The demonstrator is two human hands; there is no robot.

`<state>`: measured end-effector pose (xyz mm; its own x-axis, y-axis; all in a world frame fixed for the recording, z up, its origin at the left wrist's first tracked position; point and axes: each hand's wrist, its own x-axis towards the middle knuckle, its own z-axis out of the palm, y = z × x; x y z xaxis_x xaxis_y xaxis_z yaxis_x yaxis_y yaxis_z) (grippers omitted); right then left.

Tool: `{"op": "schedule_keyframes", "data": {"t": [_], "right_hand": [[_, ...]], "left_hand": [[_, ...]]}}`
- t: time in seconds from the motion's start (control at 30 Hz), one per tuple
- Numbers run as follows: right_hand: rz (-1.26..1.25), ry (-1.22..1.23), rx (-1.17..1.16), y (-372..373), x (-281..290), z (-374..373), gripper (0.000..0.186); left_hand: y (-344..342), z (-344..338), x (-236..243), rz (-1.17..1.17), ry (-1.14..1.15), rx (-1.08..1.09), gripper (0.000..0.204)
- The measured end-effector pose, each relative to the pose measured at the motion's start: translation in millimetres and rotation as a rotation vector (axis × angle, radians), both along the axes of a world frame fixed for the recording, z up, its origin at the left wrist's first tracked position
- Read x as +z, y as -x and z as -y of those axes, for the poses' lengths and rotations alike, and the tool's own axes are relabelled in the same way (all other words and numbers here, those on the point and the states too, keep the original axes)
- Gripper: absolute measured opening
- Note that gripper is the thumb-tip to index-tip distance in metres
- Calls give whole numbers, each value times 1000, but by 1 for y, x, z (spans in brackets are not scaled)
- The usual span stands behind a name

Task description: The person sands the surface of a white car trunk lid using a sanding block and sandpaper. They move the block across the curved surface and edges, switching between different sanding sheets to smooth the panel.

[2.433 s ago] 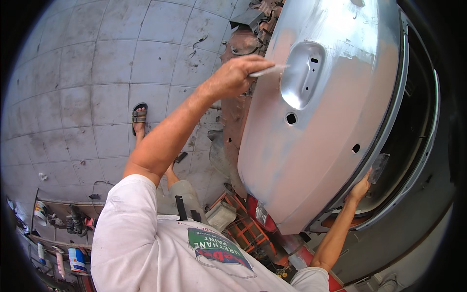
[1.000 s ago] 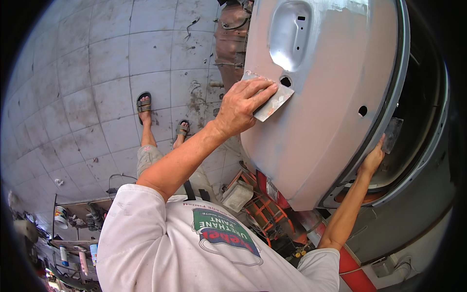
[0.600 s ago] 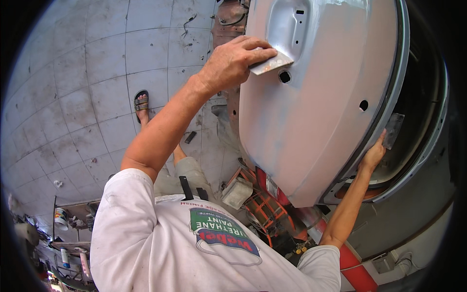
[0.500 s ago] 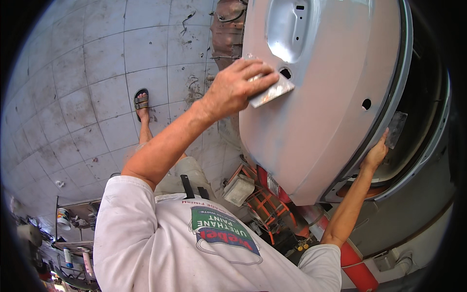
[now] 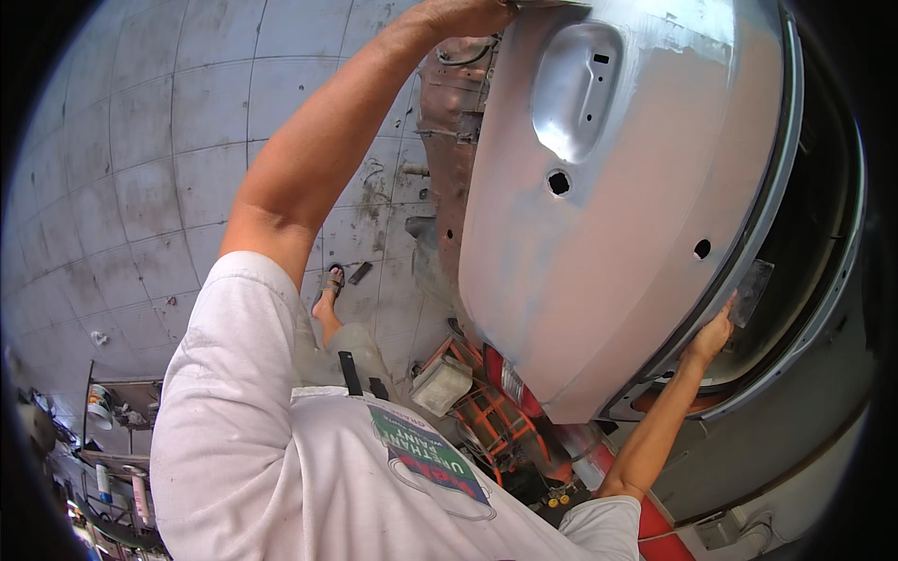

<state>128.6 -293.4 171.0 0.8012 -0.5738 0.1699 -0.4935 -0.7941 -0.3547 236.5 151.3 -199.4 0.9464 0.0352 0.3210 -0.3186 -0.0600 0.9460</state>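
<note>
A large bare-metal car panel [image 5: 608, 243], silver-grey with a recessed handle pocket [image 5: 575, 89] and a few small holes, stands tilted in front of me. My left hand [image 5: 468, 14] reaches to the panel's top left edge at the frame's rim, its fingers closed on a pale sanding sheet [image 5: 552, 4] that only just shows. On the panel's right rim my right hand [image 5: 713, 335] grips the lower edge, close to a small grey square piece [image 5: 751, 292].
Behind the panel is a dark car body opening [image 5: 823, 234]. An orange frame [image 5: 486, 411] and a red lamp [image 5: 510, 379] sit under the panel. My sandalled foot [image 5: 329, 280] rests on the grey tiled floor [image 5: 140, 187]. Shelves with cans [image 5: 103, 411] are at lower left.
My left hand has slid the sanding sheet up from beside the small hole, past the handle pocket, to the panel's top edge. The right hand has stayed on the lower rim.
</note>
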Motion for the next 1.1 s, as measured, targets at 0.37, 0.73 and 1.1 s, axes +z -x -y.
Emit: {"op": "schedule_keyframes", "data": {"t": [0.37,0.73,1.1], "right_hand": [[-29,-130,19,-1,8,12,69],[13,-43,116,-2,0,-6,67],[-22,-165,86,4,15,24,59]], "left_hand": [[259,137,36,-113,73,169,55],[17,10,-24,89,-35,257,57],[113,64,-10,112,-20,179,56]]}}
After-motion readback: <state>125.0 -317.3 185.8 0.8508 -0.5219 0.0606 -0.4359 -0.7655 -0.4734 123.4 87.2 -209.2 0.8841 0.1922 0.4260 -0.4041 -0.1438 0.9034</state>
